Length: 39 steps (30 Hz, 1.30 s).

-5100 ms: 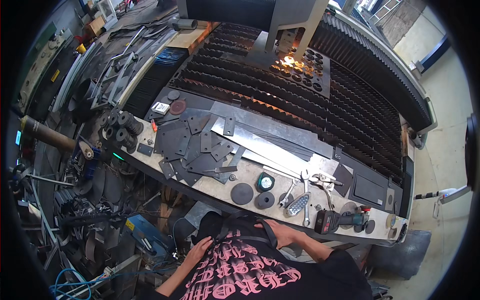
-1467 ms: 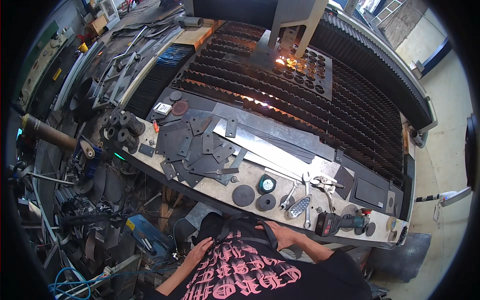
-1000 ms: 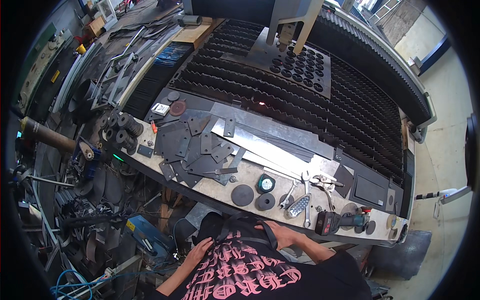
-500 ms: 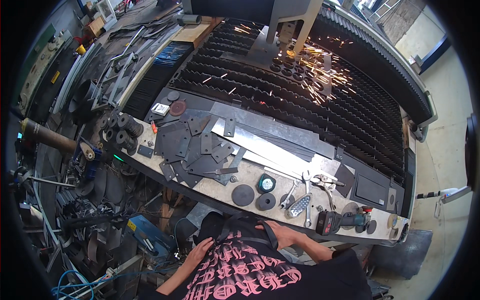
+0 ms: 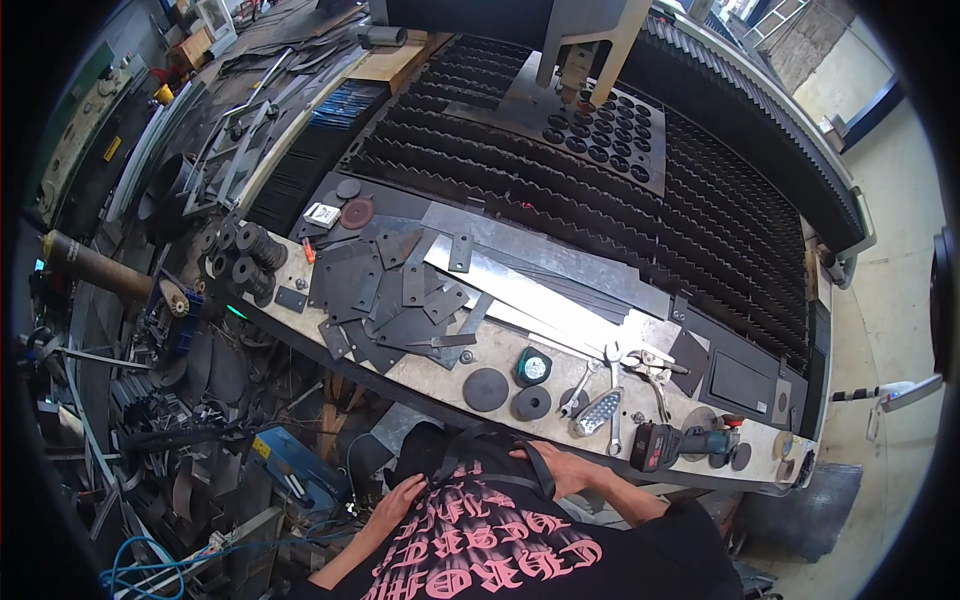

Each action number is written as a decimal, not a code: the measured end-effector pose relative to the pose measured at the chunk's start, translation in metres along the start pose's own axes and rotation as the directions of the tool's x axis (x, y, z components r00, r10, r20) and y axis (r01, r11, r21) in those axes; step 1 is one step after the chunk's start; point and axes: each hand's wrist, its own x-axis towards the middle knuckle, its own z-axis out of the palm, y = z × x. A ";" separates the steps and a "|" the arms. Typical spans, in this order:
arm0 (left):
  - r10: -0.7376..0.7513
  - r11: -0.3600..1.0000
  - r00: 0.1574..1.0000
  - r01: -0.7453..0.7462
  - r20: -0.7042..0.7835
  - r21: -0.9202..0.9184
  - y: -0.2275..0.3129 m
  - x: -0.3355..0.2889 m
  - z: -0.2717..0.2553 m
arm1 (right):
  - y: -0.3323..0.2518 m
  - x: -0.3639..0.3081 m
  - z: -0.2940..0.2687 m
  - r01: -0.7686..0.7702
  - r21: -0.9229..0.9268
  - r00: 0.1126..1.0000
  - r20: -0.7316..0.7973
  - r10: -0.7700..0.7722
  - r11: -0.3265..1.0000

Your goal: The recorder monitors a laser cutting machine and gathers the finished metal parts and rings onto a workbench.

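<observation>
My left hand [image 5: 400, 500] lies against the front of my black shirt [image 5: 480, 535], its fingers flat beside a dark strap end. At my right, my right hand [image 5: 565, 468] is closed on a black strap [image 5: 538, 468] that crosses over its fingers. Both hands stay off the bench. Beyond them stands a laser cutting machine, its cutting head [image 5: 575, 75] over a metal sheet [image 5: 650, 140] with several round cuts. No sparks show there now.
On the bench lie flat metal plates [image 5: 390, 290], a dark disc [image 5: 486, 390], a tape measure [image 5: 533, 366], wrenches [image 5: 614, 400], locking pliers [image 5: 655, 375] and a cordless angle grinder [image 5: 690, 440]. Stacked dark rings [image 5: 250, 262] stand at its left end. Scrap metal [image 5: 200, 430] crowds the floor at left.
The bright sparks around the cutting head have stopped, and the round cuts in the sheet show plainly. The cutting head looks slightly shifted. My hands have hardly moved.
</observation>
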 end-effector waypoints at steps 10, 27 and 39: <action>0.037 0.999 0.999 -0.037 -0.026 -0.009 -0.003 0.001 0.002 | -0.004 0.000 -0.003 0.002 -0.015 1.000 0.000 -0.002 1.000; 0.022 0.999 1.000 -0.022 -0.021 -0.025 -0.005 -0.002 0.004 | -0.006 0.000 -0.003 -0.001 -0.009 1.000 0.007 0.001 1.000; 0.025 1.000 0.999 -0.025 -0.020 -0.010 -0.004 -0.002 0.003 | -0.007 -0.001 -0.004 -0.004 -0.023 1.000 0.003 0.004 1.000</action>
